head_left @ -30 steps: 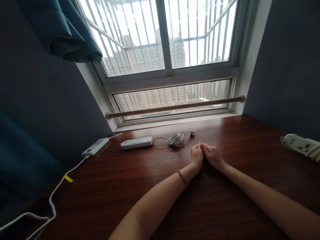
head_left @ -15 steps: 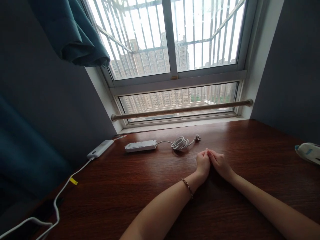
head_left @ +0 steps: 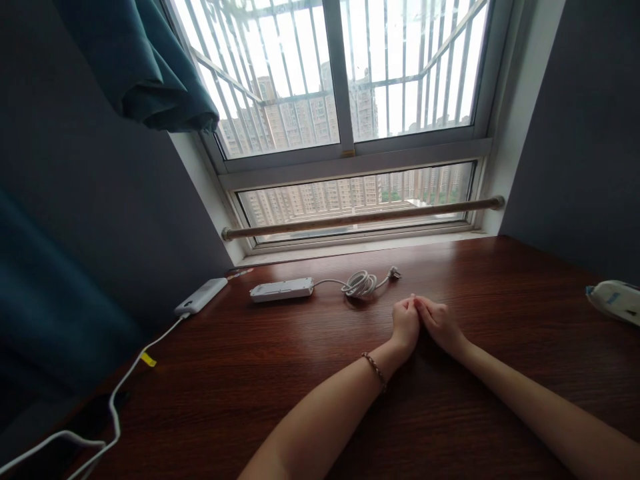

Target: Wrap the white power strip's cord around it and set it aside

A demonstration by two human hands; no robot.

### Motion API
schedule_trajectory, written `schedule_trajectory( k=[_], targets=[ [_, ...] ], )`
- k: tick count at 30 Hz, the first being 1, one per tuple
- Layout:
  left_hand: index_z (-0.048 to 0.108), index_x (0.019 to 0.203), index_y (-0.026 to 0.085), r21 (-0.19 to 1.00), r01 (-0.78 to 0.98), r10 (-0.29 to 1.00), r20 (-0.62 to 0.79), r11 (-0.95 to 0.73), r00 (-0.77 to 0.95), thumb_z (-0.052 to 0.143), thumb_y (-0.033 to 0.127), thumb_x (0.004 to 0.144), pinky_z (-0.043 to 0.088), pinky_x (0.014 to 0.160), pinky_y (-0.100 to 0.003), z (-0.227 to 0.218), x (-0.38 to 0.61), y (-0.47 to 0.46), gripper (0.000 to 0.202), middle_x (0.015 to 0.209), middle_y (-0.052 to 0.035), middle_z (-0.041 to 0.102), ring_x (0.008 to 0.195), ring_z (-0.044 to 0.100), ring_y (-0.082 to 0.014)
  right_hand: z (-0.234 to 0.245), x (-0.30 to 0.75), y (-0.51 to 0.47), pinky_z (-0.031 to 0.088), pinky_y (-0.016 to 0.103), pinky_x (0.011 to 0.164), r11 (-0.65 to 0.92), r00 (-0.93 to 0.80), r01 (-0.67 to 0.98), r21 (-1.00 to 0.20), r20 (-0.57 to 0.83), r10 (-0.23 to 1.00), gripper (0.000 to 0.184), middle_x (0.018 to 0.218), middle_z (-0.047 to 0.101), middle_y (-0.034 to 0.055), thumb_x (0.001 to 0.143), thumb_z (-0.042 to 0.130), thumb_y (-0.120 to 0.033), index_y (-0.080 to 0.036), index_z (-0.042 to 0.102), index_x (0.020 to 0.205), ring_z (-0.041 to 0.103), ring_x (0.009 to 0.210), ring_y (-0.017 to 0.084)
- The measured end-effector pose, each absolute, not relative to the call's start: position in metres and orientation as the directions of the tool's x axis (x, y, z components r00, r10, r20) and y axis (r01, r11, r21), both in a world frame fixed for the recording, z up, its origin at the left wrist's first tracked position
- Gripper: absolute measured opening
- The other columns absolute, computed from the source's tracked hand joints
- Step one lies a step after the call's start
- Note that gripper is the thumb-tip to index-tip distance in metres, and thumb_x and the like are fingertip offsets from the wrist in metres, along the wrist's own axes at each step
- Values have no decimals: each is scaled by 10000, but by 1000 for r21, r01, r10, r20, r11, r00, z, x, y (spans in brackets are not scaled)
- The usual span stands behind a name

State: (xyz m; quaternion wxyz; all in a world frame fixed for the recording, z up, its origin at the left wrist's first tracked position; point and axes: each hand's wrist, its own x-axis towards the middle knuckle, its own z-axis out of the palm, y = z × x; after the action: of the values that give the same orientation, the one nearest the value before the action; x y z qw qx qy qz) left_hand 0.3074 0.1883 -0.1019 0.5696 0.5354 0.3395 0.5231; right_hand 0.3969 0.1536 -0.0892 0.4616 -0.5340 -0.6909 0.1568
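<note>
My left hand [head_left: 406,322] and my right hand [head_left: 440,323] rest together on the brown wooden desk [head_left: 200,390], their fingers curled and their thumb sides touching. Nothing shows in either hand; the palms are hidden. A braided bracelet [head_left: 375,371] circles my left wrist. Just beyond my hands, to the left, lies a white power strip [head_left: 282,290]. Its cord [head_left: 361,285] is coiled, and the plug [head_left: 395,273] lies loose on the desk, close to my fingertips.
On the left, a white device [head_left: 201,297] has a white cable [head_left: 118,393] running toward me, with a yellow tag [head_left: 149,360] beside it. At the right edge sits a pale object with blue marks [head_left: 615,300]. A window with a rail [head_left: 370,219] stands behind the desk; a blue curtain [head_left: 160,87] hangs left.
My hands keep the same pose, touching on the desk. Only the view has shifted very slightly.
</note>
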Motion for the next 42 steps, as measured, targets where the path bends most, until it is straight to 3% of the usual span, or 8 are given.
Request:
schedule_trajectory(
  k=[11,18,26,42],
  targets=[
    [414,539,163,969,-214,967,164,-120,197,508,528,828,267,441,-231,-103,308,189,475,473,35,385,435,341,-92,-87,396,152,337,306,631,360,-5,591,-722,443,897,503,722,585,66,922,276,-517,-134,601,898,542,652,203],
    [399,523,166,968,-193,959,198,-159,202,464,549,822,225,455,-233,-102,306,187,490,495,37,353,447,295,-88,-92,397,155,368,314,703,372,-9,579,-725,451,893,509,714,587,73,924,282,-514,-125,610,931,580,719,227],
    [406,531,167,968,-179,952,213,-176,219,432,515,837,217,460,-236,-101,305,186,464,496,29,356,456,300,-96,-94,398,155,373,308,683,377,0,577,-725,461,887,494,753,610,76,926,289,-503,-128,609,941,587,712,222],
    [390,533,172,969,-201,956,189,-144,225,468,599,797,215,465,-235,-101,306,187,508,501,41,345,455,284,-90,-89,396,152,347,304,653,379,-11,584,-718,460,888,486,751,598,72,928,281,-497,-136,606,917,554,678,205]
  ],
)
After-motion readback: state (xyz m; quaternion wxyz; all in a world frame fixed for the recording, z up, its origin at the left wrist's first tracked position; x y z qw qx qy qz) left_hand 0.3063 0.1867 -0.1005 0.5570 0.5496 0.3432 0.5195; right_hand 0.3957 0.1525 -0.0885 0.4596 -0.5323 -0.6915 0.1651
